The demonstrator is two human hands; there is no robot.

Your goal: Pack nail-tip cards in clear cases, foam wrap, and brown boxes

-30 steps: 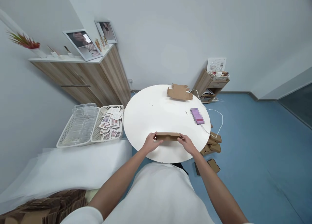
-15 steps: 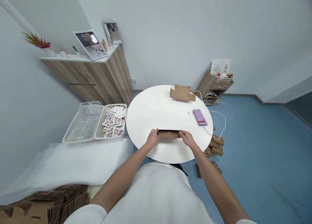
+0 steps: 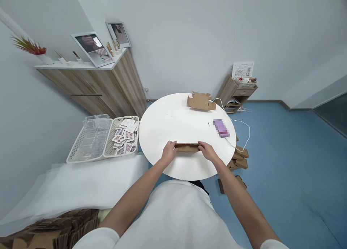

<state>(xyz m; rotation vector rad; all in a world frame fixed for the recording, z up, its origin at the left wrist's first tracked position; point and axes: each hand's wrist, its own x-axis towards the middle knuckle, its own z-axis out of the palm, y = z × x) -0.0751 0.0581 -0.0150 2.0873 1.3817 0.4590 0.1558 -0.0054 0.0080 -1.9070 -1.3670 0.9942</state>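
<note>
A narrow brown cardboard box [image 3: 187, 147] is held at the near side of the white oval table [image 3: 159, 126]. My left hand [image 3: 169, 152] grips its left end, fingers closed at the corner. At the opposite end my right hand [image 3: 207, 150] is closed on the right corner. The long upper edge of the box faces away from me, and its inside is partly visible. Farther back on the table lies an unfolded cardboard box blank [image 3: 201, 101] with its flaps raised.
A pixelated purple object [image 3: 221, 128] with a white cable is at the table's right. Folded boxes [image 3: 238, 158] lie on the floor there. To the left stand a basket of printed cards [image 3: 110, 144], a basket of clear plastic cases [image 3: 71, 153] and stacked flat cardboard [image 3: 78, 223].
The box's top edge has tilted, so more of its inner face shows between my hands. Both hands keep hold of its ends. The view has shifted slightly.
</note>
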